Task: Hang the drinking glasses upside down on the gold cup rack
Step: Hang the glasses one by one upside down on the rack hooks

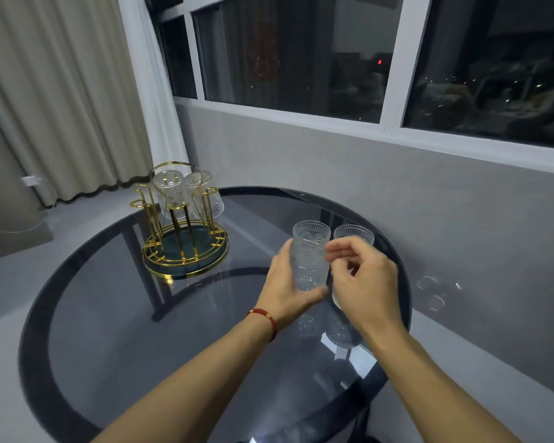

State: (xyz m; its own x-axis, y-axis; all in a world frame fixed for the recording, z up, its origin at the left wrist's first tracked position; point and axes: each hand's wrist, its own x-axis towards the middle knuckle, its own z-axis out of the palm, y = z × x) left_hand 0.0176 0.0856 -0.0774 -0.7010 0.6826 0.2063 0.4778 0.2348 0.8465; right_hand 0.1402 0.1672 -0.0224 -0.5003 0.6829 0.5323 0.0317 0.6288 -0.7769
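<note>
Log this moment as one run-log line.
left hand: holds upright glass | right hand: beside it | rack: glasses hung

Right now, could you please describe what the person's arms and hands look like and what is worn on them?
Both forearms are bare, with no sleeves in view. The left hand has a thin red cord bracelet with small gold beads around its wrist. The right hand and its wrist carry nothing: no rings, watch or gloves show.
</note>
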